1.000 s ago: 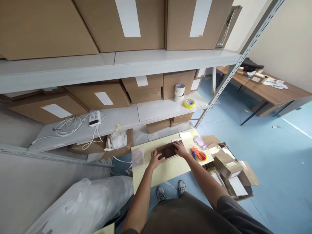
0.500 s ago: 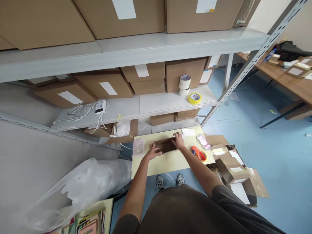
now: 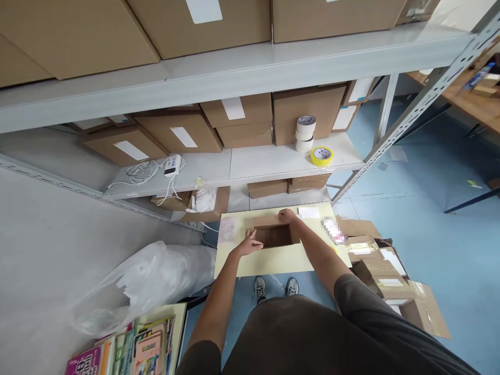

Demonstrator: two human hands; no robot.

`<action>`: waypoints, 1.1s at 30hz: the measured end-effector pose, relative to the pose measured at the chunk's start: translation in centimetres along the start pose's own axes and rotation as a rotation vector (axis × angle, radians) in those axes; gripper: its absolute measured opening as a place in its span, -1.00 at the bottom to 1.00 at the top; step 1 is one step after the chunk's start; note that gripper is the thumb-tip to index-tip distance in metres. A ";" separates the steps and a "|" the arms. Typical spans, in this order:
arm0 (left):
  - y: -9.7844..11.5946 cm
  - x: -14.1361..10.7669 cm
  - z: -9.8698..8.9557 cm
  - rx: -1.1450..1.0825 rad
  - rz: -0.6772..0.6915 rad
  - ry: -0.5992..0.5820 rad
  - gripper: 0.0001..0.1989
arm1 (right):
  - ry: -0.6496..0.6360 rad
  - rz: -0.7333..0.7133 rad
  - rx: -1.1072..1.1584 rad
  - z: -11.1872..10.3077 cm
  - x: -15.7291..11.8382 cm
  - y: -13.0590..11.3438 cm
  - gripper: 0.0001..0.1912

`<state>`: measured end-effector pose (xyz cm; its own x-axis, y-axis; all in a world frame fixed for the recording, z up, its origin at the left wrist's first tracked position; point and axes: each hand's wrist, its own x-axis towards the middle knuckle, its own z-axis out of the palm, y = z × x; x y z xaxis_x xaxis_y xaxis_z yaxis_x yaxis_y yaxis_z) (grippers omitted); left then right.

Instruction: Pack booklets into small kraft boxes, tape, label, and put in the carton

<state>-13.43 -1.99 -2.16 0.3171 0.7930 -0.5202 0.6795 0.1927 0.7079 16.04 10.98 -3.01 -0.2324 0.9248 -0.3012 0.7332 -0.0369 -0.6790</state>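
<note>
On the pale yellow tabletop (image 3: 250, 265) sits a small brown cardboard box (image 3: 278, 237), its top open and its inside looking bare and dark. My left hand (image 3: 249, 244) holds the box's left end, thumb over the near corner. At the far edge, my right hand (image 3: 287, 215) has its fingers curled on the raised cardboard flap. White paper (image 3: 308, 212) lies just right of that hand. My right forearm covers most of a yellow tape roll (image 3: 333, 250).
A shelving rack (image 3: 219, 78) with large cartons stands beyond the table. Tape rolls (image 3: 321, 156) and a white power strip (image 3: 172, 165) rest on its middle shelf. Flattened and open cartons (image 3: 383, 276) pile up at right. A plastic bag (image 3: 164, 276) and books (image 3: 148, 349) are at left.
My right hand has shifted from the box's right end to its far flap. My left hand stays at the left end. The red tape dispenser is now hidden by my right arm.
</note>
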 end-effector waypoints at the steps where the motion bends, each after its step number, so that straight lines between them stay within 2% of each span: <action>1: -0.2 -0.1 0.2 0.007 0.009 -0.003 -0.37 | -0.023 0.002 -0.013 0.2 0.1 0.3 -0.62; 4: -0.8 -0.5 0.9 0.008 0.039 0.034 -0.39 | -0.090 0.033 -0.076 0.8 0.4 1.1 -0.62; 8: -0.9 -0.5 1.2 -0.011 0.044 0.045 -0.39 | -0.114 0.082 -0.128 1.3 1.0 1.0 -0.61; 12: -0.4 -0.3 0.9 -0.036 0.024 0.061 -0.43 | 0.018 -0.006 -0.077 1.7 0.4 0.0 -0.62; 15: -0.3 -0.1 0.8 -0.016 0.002 0.054 -0.44 | 0.122 -0.087 -0.005 1.8 -2.5 0.4 -0.58; 18: -0.5 0.1 1.0 -0.020 -0.001 0.054 -0.41 | 0.118 -0.194 0.032 1.6 -7.1 2.2 -0.58; 20: -0.6 0.2 1.2 -0.043 0.000 0.064 -0.36 | -0.008 -0.325 0.005 1.6 -10.0 3.5 -0.53; 22: -0.5 0.3 1.3 -0.056 0.003 0.072 -0.31 | -0.106 -0.378 -0.102 1.8 -12.0 4.4 -0.51; 24: -0.5 0.2 1.3 -0.038 0.011 0.058 -0.27 | -0.112 -0.365 -0.236 2.4 -13.1 4.7 -0.57; 26: -0.4 0.1 1.3 0.004 0.023 0.026 -0.23 | -0.062 -0.347 -0.351 3.2 -13.6 4.7 -0.59; 29: -0.3 -0.1 1.2 0.063 0.056 0.003 -0.20 | -0.013 -0.367 -0.464 4.4 -14.2 5.0 -0.53; 33: -0.4 -0.5 1.2 0.130 0.078 -0.011 -0.17 | -0.018 -0.442 -0.535 5.0 -15.1 5.9 -0.38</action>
<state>-13.11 -3.11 -2.79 0.3795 0.7959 -0.4717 0.7320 0.0535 0.6792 20.66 -5.10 -5.78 -0.5888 0.8037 -0.0863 0.7806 0.5377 -0.3186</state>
